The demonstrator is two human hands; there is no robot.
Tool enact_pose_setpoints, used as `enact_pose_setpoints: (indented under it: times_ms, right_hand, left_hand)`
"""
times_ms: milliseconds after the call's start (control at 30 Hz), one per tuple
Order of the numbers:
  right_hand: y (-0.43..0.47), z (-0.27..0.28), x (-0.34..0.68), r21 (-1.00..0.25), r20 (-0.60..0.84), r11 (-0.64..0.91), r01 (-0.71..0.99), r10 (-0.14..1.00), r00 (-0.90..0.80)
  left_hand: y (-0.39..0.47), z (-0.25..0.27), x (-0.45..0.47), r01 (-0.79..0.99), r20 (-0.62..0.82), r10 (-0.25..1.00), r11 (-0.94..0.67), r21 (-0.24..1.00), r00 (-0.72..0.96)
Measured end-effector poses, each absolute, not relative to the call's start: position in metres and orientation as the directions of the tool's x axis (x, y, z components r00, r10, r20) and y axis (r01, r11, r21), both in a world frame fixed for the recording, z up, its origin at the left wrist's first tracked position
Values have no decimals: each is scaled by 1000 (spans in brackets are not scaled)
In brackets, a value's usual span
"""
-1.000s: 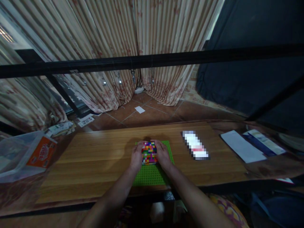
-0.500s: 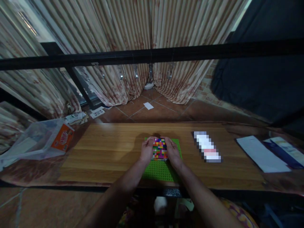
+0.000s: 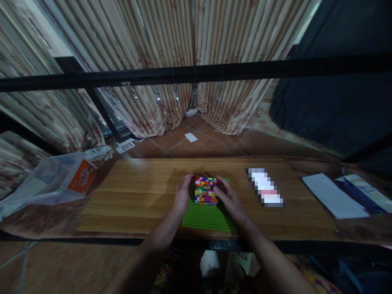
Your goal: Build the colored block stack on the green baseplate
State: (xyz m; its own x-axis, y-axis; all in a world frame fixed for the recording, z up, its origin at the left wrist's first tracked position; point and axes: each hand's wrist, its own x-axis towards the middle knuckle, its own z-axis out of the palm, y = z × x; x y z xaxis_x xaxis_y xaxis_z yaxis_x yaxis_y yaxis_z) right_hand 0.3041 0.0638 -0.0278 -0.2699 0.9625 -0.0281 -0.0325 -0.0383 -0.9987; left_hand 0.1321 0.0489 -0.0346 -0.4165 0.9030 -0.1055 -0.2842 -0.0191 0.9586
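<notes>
A block of many-coloured building bricks (image 3: 206, 190) sits on the far part of a green studded baseplate (image 3: 206, 217). My left hand (image 3: 183, 191) is to the left of the block, its fingers apart from it and holding nothing. At the block's right side is my right hand (image 3: 227, 194), fingers spread, with the thumb at or very near the block's right edge. Whether that thumb touches the bricks I cannot tell for sure.
The baseplate lies on a wooden board (image 3: 131, 200). To the right on the board is a blurred-out rectangular object (image 3: 266, 188). Papers (image 3: 335, 196) lie farther right. A clear plastic bin (image 3: 50, 183) with an orange label stands at the left. A dark rail (image 3: 171, 75) crosses beyond.
Both hands have let go of the brick block and moved outward, the left to the left and the right to the right. More of the block now shows.
</notes>
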Motion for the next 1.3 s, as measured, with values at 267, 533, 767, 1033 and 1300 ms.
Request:
enact_pose_setpoints:
  times_ms: [267, 533, 767, 1033, 1300]
  right_hand:
    - [57, -21, 301, -980, -9, 70, 189, 921, -390]
    - [61, -28, 302, -924, 35, 183, 335, 915, -403]
    - [60, -30, 300, -919, 98, 231, 320, 918, -383]
    - [57, -23, 296, -949, 113, 217, 229, 912, -395]
    - [58, -25, 289, -988, 80, 128, 84, 901, -427]
  left_hand:
    - [32, -32, 145, -241, -113, 929, 26, 970, -353]
    - [27, -23, 149, -199, -76, 974, 33, 979, -214]
    - [23, -24, 140, -232, -78, 962, 15, 973, -263]
    - [21, -17, 132, -206, 5, 955, -69, 976, -297]
    - [20, -20, 131, -126, 45, 952, -87, 988, -302]
